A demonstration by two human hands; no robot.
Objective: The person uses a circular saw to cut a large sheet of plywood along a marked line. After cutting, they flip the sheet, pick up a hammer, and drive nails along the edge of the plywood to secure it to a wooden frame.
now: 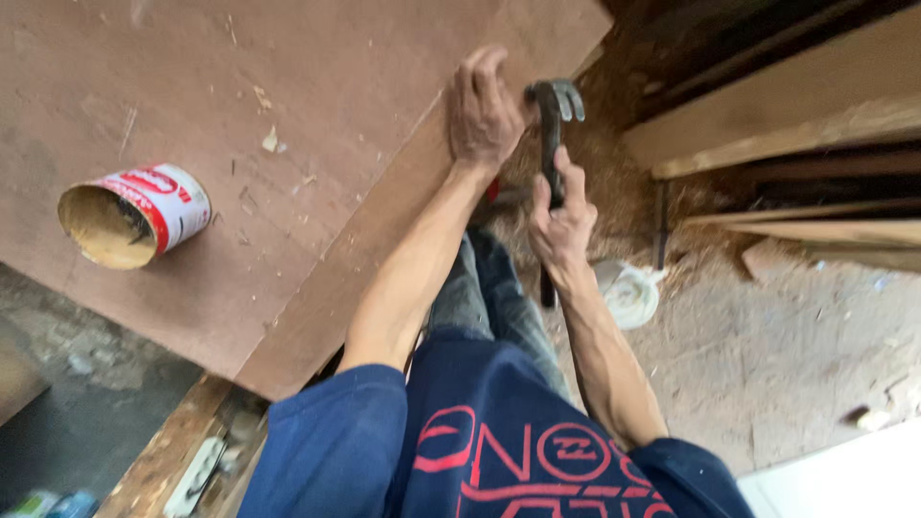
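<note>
Plywood board [317, 115] fills the upper left of the frame, reddish brown and scattered with wood chips and dust. Along its right edge runs a narrower brown strip [374, 249], slanting from the lower centre up toward the top centre. The left hand [483, 113] lies at upper centre, on the upper part of that strip, fingers together and curled down over the edge, pressing on the wood. Just to its right, the right hand [559, 216] is clamped around the dark handle of a claw hammer [552, 144], fingers wrapped tightly; the hammer's head, with its curved claw, stands at top centre beside the left hand's knuckles, and the handle's end sticks out below the fist.

An open tin can [134, 213], white with red print, lies on its side on the board at the left, its mouth facing lower left. Timber planks [767, 125] are stacked at upper right. A white bowl-like thing [628, 293] sits on the dusty floor right of centre, near the right wrist. Navy sleeves and a printed shirt fill the bottom.
</note>
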